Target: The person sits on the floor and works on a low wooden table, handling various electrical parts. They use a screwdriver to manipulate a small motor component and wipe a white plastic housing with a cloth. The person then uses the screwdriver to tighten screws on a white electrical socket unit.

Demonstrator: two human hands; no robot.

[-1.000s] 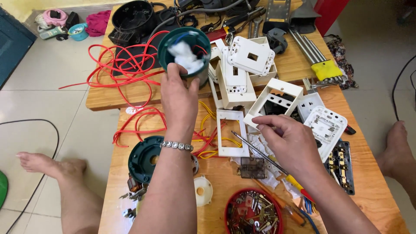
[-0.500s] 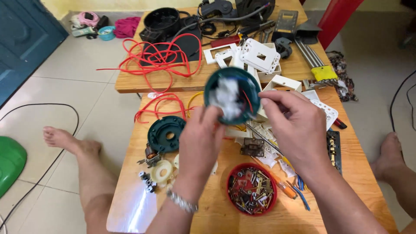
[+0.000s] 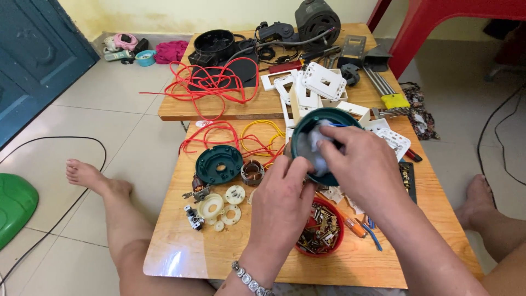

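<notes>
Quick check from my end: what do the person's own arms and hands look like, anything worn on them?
Both arms are bare, with no sleeves or gloves in view. The left hand has a silver-coloured metal link bracelet at the wrist. The right hand shows no ring, watch or band; no markings are visible on either forearm.

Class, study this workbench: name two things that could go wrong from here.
1. The left hand and right hand work the green housing directly above the red bowl of screws; a slip might spill it.
2. Small white gears lie loose and could get knocked off.
</notes>
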